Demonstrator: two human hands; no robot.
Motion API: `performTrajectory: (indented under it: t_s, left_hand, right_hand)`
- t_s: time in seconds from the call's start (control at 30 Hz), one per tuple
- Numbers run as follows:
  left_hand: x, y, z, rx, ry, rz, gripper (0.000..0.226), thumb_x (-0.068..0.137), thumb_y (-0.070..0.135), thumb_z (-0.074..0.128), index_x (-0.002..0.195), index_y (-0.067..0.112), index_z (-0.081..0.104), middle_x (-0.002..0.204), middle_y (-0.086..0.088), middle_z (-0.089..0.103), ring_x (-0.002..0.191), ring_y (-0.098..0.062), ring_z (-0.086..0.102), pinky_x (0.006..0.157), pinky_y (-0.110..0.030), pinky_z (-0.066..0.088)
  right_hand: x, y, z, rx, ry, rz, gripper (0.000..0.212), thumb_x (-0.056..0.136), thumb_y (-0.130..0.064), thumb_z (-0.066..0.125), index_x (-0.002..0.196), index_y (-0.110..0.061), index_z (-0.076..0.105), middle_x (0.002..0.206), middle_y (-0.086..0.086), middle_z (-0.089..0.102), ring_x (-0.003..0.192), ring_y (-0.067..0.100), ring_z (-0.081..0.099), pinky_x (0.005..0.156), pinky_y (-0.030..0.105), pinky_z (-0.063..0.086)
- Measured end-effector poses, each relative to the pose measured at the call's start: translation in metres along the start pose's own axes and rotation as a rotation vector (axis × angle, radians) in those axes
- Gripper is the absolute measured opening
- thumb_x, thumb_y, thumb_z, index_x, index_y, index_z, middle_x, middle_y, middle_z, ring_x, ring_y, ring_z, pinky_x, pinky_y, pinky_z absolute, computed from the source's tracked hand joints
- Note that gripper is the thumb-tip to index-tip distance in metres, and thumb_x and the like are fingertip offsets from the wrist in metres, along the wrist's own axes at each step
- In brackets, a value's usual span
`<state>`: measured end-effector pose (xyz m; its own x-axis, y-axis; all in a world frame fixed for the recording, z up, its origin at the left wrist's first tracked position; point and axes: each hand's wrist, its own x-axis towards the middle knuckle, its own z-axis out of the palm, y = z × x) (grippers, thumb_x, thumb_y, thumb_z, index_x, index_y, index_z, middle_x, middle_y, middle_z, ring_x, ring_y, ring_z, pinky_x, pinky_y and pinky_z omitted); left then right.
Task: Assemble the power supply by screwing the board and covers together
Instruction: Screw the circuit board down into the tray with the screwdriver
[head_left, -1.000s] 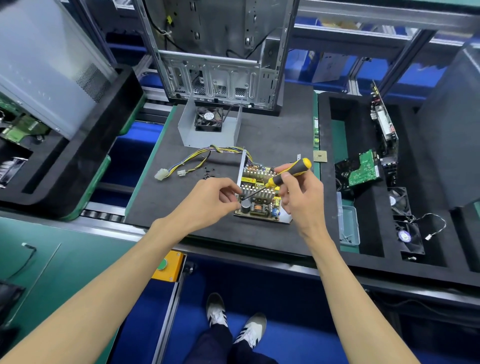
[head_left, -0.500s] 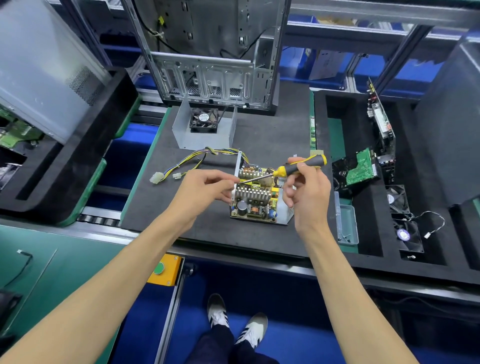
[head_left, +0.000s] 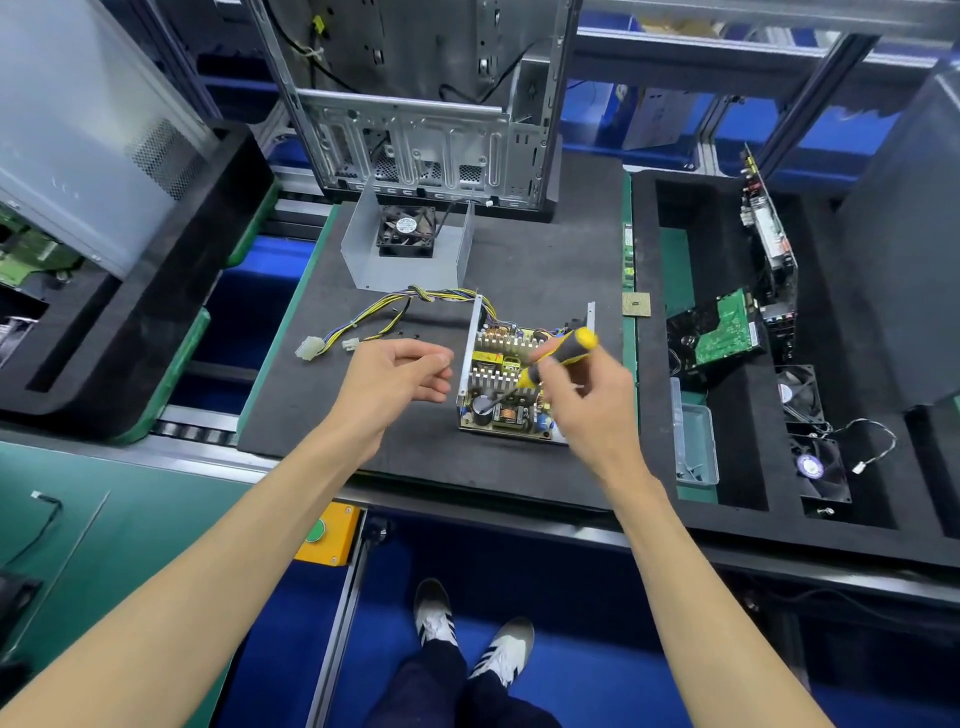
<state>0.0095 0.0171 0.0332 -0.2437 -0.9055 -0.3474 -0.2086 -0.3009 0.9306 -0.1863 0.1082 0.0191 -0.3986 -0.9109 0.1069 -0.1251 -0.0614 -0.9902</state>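
Since a moment ago his left hand (head_left: 400, 375) has let go and drawn back, fingers loosely curled, empty. Right hand (head_left: 584, 395) grips the screwdriver (head_left: 558, 356), tip down on the board (head_left: 506, 382) sitting in its tray; fan cover (head_left: 408, 249) lies apart, unfitted.

The right hand (head_left: 582, 400) hides the board's (head_left: 506, 382) right part; the screwdriver (head_left: 550, 358) tip is too small to tell.
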Motion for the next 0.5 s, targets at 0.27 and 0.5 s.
performTrajectory:
  t_s: [0.27,0.5]
  left_hand:
    - [-0.001,-0.01,0.004,0.06,0.017,-0.038,0.01,0.094,0.007,0.067,0.093,0.009,0.076,0.073,-0.002,0.075,0.073,-0.016,0.074,0.064,-0.023,0.059]
    - [-0.006,-0.004,0.007,0.115,0.009,0.048,0.014,0.094,0.008,0.065,0.092,0.015,0.077,0.078,-0.002,0.077,0.082,-0.015,0.075,0.075,-0.033,0.063]
  right_hand:
    - [-0.009,0.023,0.017,-0.394,-0.224,-0.117,0.004,0.096,-0.019,0.065,0.097,-0.016,0.068,0.071,-0.014,0.063,0.062,0.007,0.057,0.063,0.014,0.043]
    - [-0.01,0.02,0.018,-0.384,-0.257,-0.161,0.005,0.098,-0.017,0.064,0.102,-0.017,0.067,0.076,-0.005,0.066,0.061,0.011,0.055,0.061,0.017,0.044]
